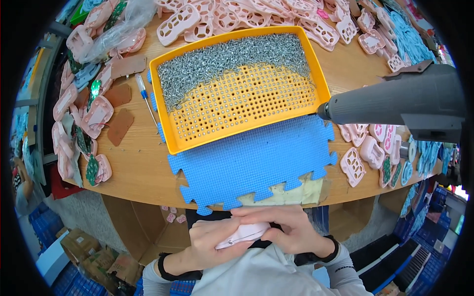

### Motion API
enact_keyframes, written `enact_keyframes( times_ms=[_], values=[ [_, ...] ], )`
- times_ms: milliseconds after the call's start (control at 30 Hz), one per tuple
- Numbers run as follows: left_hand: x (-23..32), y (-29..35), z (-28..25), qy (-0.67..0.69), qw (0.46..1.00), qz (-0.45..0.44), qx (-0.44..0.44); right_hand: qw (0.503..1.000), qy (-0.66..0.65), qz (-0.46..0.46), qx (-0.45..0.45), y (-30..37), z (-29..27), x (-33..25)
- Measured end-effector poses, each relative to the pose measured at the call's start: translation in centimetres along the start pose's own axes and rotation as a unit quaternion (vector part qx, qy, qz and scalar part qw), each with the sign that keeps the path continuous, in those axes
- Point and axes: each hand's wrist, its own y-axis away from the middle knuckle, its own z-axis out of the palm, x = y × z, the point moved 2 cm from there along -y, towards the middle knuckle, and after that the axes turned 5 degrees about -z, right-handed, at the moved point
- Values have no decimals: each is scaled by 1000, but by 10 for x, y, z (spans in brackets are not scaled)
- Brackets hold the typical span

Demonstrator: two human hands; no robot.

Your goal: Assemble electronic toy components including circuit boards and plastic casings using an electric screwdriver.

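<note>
Close to my body, just below the table's front edge, I hold a pale pink plastic housing with a seam along its side and a small metallic spot near its left end. My left hand grips its left part, fingers closed around it. My right hand is closed over its right end, with fingers across the top. Parts of the housing are hidden under my fingers. Ahead of my hands lies a blue foam mat. Beyond it stands a yellow tray with many small silver screws and rows of holes.
A grey power screwdriver reaches in from the right, its tip beside the tray. A blue-handled screwdriver lies left of the tray. Pink plastic shells pile up at the back and sides, with green circuit boards at left. Cardboard boxes stand below.
</note>
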Motion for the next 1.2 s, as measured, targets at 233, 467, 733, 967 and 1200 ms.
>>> enact_keyframes(
  times_ms=[233,467,733,967,1200],
  values=[
    [1,5,9,-5,998,34,49,994,-102,-10,23,8,7,7],
    [-18,25,18,15,995,-98,-23,976,-152,150,46,31,15,31],
    [-32,57,41,165,951,-255,-51,971,-52,232,-39,66,15,47],
    [-33,61,44,155,943,-287,-70,980,-15,190,-47,68,16,51],
    [-24,47,34,177,933,-303,-81,986,-45,136,-82,63,7,45]
  ],
)
